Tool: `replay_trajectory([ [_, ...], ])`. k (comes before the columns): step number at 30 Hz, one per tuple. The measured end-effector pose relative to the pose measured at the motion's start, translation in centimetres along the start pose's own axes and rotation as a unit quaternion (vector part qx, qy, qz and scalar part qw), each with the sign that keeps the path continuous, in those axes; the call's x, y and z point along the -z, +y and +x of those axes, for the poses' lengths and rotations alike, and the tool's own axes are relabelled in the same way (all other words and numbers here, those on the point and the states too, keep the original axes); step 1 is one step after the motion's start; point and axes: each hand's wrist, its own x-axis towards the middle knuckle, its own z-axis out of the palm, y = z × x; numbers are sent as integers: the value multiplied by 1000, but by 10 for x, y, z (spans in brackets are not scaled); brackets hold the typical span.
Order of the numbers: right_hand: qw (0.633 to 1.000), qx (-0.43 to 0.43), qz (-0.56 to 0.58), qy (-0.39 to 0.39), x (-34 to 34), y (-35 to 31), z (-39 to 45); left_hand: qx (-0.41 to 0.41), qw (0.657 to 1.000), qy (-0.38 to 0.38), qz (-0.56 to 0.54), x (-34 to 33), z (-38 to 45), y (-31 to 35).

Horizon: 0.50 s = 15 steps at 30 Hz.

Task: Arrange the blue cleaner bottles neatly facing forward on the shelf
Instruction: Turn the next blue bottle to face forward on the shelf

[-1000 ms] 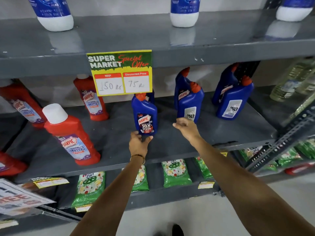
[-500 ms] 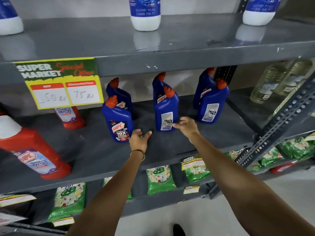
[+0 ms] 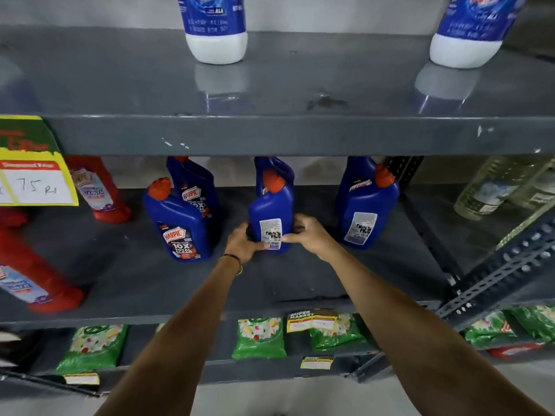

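On the grey middle shelf (image 3: pixel 300 283) stand several blue cleaner bottles with orange caps. My left hand (image 3: pixel 241 243) and my right hand (image 3: pixel 309 235) grip the base of the middle front bottle (image 3: pixel 271 211) from both sides; its back label with the barcode faces me. Another blue bottle (image 3: pixel 277 169) stands right behind it. To the left, a front bottle (image 3: pixel 180 226) shows its front label, with one more (image 3: pixel 192 187) behind. On the right, a bottle (image 3: pixel 366 214) shows its back label, and another (image 3: pixel 356 178) stands behind.
Red cleaner bottles (image 3: pixel 99 190) stand on the left of the same shelf. A yellow price sign (image 3: pixel 33 178) hangs from the upper shelf edge. White-and-blue bottles (image 3: pixel 214 28) stand above. Clear bottles (image 3: pixel 495 187) are at the right, green packets (image 3: pixel 259 337) below.
The view has shifted right. My left hand left the left front bottle, and both hands have closed around the middle front bottle.
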Motion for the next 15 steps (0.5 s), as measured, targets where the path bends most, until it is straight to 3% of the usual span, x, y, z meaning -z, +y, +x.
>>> replay_trajectory([
  [4, 1000, 10, 27, -11, 3, -1, 0, -15, 999, 16, 23, 1, -5, 4],
  [10, 997, 43, 65, 4, 13, -19, 2, -86, 991, 92, -36, -11, -22, 9],
  [15, 998, 43, 43, -12, 3, -37, 0, -131, 971, 180, 87, -23, -27, 24],
])
